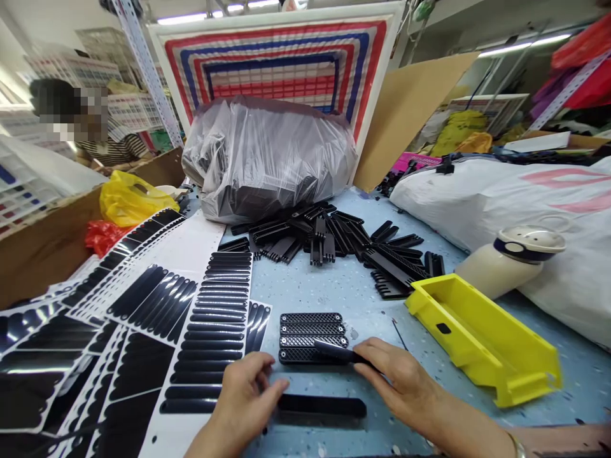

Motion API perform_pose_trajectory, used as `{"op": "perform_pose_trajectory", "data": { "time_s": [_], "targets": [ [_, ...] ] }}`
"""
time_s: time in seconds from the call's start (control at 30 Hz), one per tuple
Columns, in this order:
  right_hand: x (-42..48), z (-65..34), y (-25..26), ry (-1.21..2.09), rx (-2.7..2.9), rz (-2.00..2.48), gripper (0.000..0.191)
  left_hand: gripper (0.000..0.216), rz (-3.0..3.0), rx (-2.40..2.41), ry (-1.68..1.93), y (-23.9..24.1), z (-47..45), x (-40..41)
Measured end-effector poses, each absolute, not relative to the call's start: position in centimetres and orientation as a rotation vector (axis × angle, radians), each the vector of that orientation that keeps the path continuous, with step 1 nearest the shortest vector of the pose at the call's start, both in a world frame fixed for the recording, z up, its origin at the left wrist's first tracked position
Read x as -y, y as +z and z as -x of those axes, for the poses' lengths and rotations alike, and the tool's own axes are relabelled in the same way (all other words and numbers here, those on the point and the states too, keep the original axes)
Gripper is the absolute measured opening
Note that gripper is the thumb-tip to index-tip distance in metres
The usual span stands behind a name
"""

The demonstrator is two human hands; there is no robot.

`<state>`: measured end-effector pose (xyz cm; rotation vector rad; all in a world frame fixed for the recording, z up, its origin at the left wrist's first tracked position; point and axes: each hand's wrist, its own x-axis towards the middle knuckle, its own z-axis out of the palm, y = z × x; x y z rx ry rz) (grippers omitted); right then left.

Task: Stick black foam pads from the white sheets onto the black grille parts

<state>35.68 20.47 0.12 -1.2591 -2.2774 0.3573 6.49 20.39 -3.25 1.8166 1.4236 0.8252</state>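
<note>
My right hand (394, 369) pinches a thin, flat black strip (337, 351) between thumb and fingers. The strip's far end, shining pale, lies over a row of black pieces (311, 327) with mesh-patterned tops and a small round fitting at each end. In front of that row a smooth black bar (324, 406) lies flat on the table. My left hand (248, 394) is by the bar's left end, its thumb and forefinger apart, holding nothing that I can see. Left of it lies a white sheet of glossy black strips (214, 318).
More strip sheets (153, 296) overlap on the left. A heap of black parts (305, 232) lies in front of a plastic-wrapped bundle (272, 152). At right are a yellow bin (482, 343), a bottle (501, 264) and a white sack (520, 197). Another person (109, 143) is at far left.
</note>
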Motion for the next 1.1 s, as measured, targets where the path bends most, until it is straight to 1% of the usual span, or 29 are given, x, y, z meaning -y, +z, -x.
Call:
{"op": "perform_pose_trajectory", "data": {
  "time_s": [0.1,0.27,0.37,0.47,0.57,0.77,1.1],
  "targets": [
    [-21.0,-35.1,0.2,0.275,2.29,1.198,0.021,0.024,-1.806,-1.463,0.94,-3.5,-7.4,-21.5],
    [-20.6,-34.3,1.1,0.173,2.334,1.084,0.024,0.022,-1.749,-1.376,0.895,-3.5,-8.2,-21.7],
    [-20.5,-34.4,1.7,0.143,2.418,1.104,0.025,0.02,-1.667,-1.33,0.876,-3.1,-8.1,-21.5],
    [-20.6,-34.2,1.6,0.133,2.497,1.128,0.023,0.027,-1.557,-1.327,0.891,-2.8,-8.0,-21.5],
    [-20.9,-33.5,1.1,0.121,2.55,1.133,0.025,0.032,-1.429,-1.293,0.906,-2.8,-8.0,-21.6],
    [-21.5,-32.1,1.3,0.107,2.69,1.09,0.026,0.027,-1.351,-1.231,0.888,-2.7,-7.9,-21.7],
    [-21.8,-31.4,1.3,0.066,2.715,1.039,0.024,0.023,-1.351,-1.241,0.846,-1.9,-7.8,-21.7]
  ]
}}
